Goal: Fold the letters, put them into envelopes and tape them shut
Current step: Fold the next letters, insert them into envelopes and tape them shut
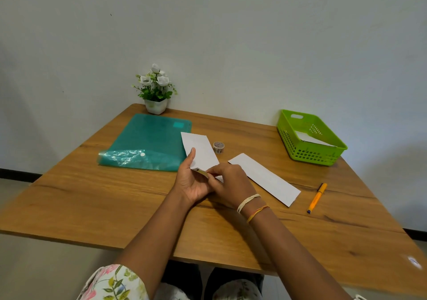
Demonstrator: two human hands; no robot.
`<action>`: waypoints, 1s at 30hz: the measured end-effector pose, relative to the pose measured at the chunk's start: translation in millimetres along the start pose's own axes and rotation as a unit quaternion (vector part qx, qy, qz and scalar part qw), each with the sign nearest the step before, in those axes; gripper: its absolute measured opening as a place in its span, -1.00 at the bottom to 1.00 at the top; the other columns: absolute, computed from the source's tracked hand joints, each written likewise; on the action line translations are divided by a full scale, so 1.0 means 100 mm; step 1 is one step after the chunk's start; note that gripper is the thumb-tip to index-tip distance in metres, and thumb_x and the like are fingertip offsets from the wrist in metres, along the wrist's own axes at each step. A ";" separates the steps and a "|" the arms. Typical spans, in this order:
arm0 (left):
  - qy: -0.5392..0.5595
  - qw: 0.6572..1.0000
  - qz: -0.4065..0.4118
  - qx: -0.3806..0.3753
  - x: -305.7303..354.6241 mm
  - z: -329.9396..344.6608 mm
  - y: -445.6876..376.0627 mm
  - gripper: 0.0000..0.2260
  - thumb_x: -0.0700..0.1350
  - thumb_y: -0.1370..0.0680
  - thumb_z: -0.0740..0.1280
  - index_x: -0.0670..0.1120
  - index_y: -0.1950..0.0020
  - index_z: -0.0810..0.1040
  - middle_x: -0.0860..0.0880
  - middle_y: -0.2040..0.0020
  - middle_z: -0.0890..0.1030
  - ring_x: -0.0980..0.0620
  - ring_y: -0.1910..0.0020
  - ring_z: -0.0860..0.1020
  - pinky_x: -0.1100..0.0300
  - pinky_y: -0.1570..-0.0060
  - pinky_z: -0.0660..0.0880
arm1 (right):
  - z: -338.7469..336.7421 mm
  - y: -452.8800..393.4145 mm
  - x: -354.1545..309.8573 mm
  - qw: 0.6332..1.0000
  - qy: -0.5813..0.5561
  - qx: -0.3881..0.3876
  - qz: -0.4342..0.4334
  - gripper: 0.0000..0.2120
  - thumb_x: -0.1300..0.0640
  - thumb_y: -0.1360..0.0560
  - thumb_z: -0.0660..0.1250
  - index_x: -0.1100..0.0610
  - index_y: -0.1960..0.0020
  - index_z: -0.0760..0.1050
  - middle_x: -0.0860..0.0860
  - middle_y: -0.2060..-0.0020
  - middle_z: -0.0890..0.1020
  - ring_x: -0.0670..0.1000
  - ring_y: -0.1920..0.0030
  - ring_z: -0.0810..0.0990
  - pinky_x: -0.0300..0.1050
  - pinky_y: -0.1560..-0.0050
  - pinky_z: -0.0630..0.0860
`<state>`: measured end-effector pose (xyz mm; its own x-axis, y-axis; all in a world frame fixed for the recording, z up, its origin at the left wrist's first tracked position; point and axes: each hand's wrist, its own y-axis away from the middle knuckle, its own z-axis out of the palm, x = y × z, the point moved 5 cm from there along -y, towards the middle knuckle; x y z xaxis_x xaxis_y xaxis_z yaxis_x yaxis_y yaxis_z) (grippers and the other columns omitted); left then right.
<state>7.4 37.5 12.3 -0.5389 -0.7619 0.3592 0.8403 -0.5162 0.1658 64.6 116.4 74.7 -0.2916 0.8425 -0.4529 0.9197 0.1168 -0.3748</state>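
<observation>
A white envelope (200, 150) is held over the middle of the table, its near end between my hands. My left hand (193, 183) cradles it from below with the thumb lying up along its left side. My right hand (228, 181) pinches at the envelope's near end, where a small brownish strip shows. A second white envelope (265, 178) lies flat on the table just to the right. A small roll of patterned tape (218, 147) stands behind the held envelope.
A teal plastic folder (147, 141) lies at the back left, with a potted white-flower plant (156, 90) behind it. A green basket (309, 137) holding white paper sits at the back right. An orange pen (317, 198) lies near the right edge of the wooden table (115, 207).
</observation>
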 end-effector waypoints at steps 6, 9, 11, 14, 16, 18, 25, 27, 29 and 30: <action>-0.006 0.998 -0.054 -0.031 -0.04 0.00 0.02 -0.45 0.11 -0.45 0.44 -0.19 -0.31 0.47 -0.27 -0.08 0.63 -0.28 -0.06 0.61 -0.27 -0.15 0.47 | -0.03 -0.08 0.12 0.985 -0.120 -0.023 0.125 -0.88 0.12 -0.42 0.47 0.07 0.05 0.70 -0.06 0.17 0.71 -0.19 0.24 0.57 -0.39 0.23 0.44; -0.018 0.996 -0.082 -0.039 -0.06 -0.01 0.03 -0.42 0.14 -0.45 0.42 -0.18 -0.34 0.45 -0.28 -0.17 0.59 -0.29 -0.12 0.57 -0.28 -0.23 0.40 | -0.05 -0.13 0.18 0.964 -0.196 -0.061 0.171 -0.86 0.11 -0.39 0.51 0.12 0.07 0.70 -0.01 0.17 0.71 -0.12 0.18 0.61 -0.29 0.17 0.50; -0.024 0.994 -0.094 -0.050 -0.07 0.01 0.05 -0.42 0.17 -0.47 0.37 -0.17 -0.35 0.44 -0.29 -0.20 0.58 -0.30 -0.11 0.58 -0.29 -0.14 0.45 | -0.06 -0.15 0.21 0.947 -0.238 -0.079 0.200 -0.83 0.10 -0.40 0.50 0.15 0.05 0.69 0.01 0.15 0.69 -0.01 0.08 0.63 -0.17 0.06 0.54; -0.034 0.993 -0.100 -0.051 -0.08 0.02 0.06 -0.43 0.18 -0.50 0.33 -0.16 -0.37 0.43 -0.29 -0.21 0.57 -0.31 -0.11 0.58 -0.29 -0.11 0.46 | -0.04 -0.15 0.25 0.929 -0.278 -0.091 0.228 -0.85 0.12 -0.42 0.48 0.16 0.06 0.69 -0.01 0.18 0.67 0.06 0.02 0.62 -0.13 0.03 0.56; -0.039 0.993 -0.102 -0.046 -0.09 0.02 0.06 -0.43 0.17 -0.50 0.33 -0.15 -0.39 0.41 -0.29 -0.21 0.57 -0.32 -0.10 0.58 -0.29 -0.10 0.46 | -0.02 -0.14 0.26 0.927 -0.280 -0.101 0.227 -0.86 0.13 -0.44 0.46 0.16 0.05 0.68 -0.03 0.21 0.66 0.04 0.05 0.62 -0.19 0.12 0.54; -0.040 0.993 -0.101 -0.039 -0.09 0.02 0.06 -0.43 0.15 -0.50 0.33 -0.16 -0.39 0.41 -0.29 -0.21 0.56 -0.31 -0.10 0.58 -0.28 -0.09 0.47 | -0.01 -0.13 0.24 0.935 -0.269 -0.113 0.204 -0.85 0.13 -0.46 0.44 0.16 0.01 0.68 -0.05 0.20 0.66 -0.01 0.08 0.61 -0.25 0.17 0.51; -0.055 0.997 -0.043 0.022 0.00 -0.06 0.04 -0.56 0.09 -0.48 0.40 -0.18 -0.23 0.54 -0.23 -0.06 0.66 -0.24 0.06 0.66 -0.15 -0.04 0.57 | 0.04 -0.09 0.19 0.970 -0.156 -0.146 0.116 -0.74 0.19 -0.45 0.44 0.10 -0.13 0.63 0.01 -0.11 0.65 -0.06 -0.02 0.57 -0.30 0.03 0.49; -0.055 0.997 -0.043 0.024 0.00 -0.07 0.04 -0.57 0.10 -0.49 0.39 -0.18 -0.21 0.54 -0.24 -0.06 0.66 -0.24 0.06 0.66 -0.15 0.02 0.59 | 0.03 -0.07 0.19 0.975 -0.136 -0.139 0.108 -0.69 0.19 -0.42 0.47 0.09 -0.15 0.62 0.00 -0.13 0.62 -0.03 -0.07 0.56 -0.27 0.00 0.51; -0.056 0.997 -0.041 0.023 0.00 -0.08 0.04 -0.55 0.10 -0.49 0.39 -0.17 -0.24 0.52 -0.24 -0.08 0.66 -0.24 0.05 0.66 -0.14 0.05 0.60 | 0.02 -0.06 0.19 0.977 -0.131 -0.134 0.101 -0.67 0.17 -0.40 0.50 0.07 -0.15 0.62 -0.01 -0.13 0.61 -0.05 -0.07 0.54 -0.31 0.03 0.49; -0.056 0.997 -0.039 0.024 0.01 -0.09 0.04 -0.55 0.10 -0.49 0.39 -0.17 -0.25 0.52 -0.24 -0.09 0.66 -0.24 0.04 0.66 -0.14 0.04 0.59 | 0.02 -0.06 0.19 0.978 -0.131 -0.132 0.097 -0.67 0.16 -0.39 0.50 0.07 -0.15 0.62 -0.02 -0.13 0.61 -0.08 -0.05 0.53 -0.35 0.05 0.48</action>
<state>9.5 31.7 5.1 -0.5956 -0.6704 0.4426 0.7989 -0.5516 0.2396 52.7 130.8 66.6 -0.1294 0.7034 -0.6989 0.9902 0.1285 -0.0540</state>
